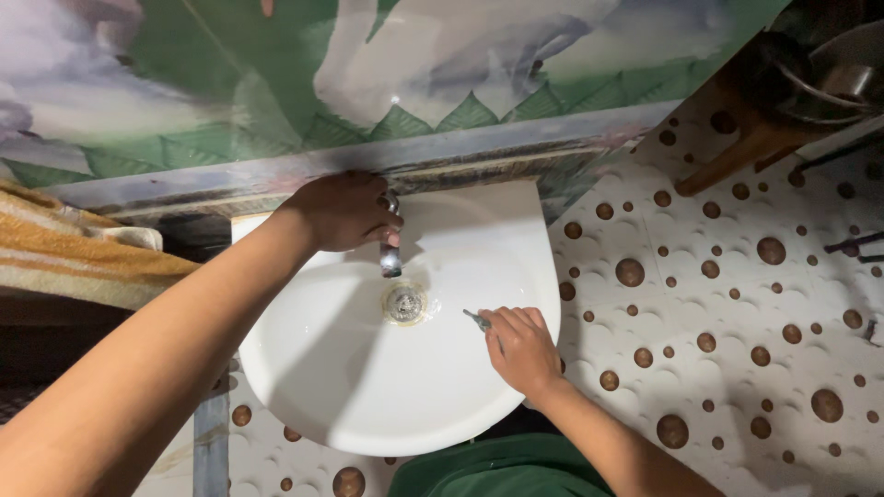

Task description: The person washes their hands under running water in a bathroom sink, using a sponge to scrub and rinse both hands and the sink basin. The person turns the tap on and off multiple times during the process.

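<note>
In the head view, the left hand (343, 212) sits just above the frame's centre, fingers wrapped around the top of the chrome tap (390, 253), whose spout hangs over the round metal drain (404, 303). The right hand (520, 348), right of centre, has its fingers curled together, pinching a small dark-tipped metal object (477, 319) inside the white basin (368, 405). A striped cloth (64, 253) lies at left; brown-spotted tiles (737, 304) fill the right side
</note>
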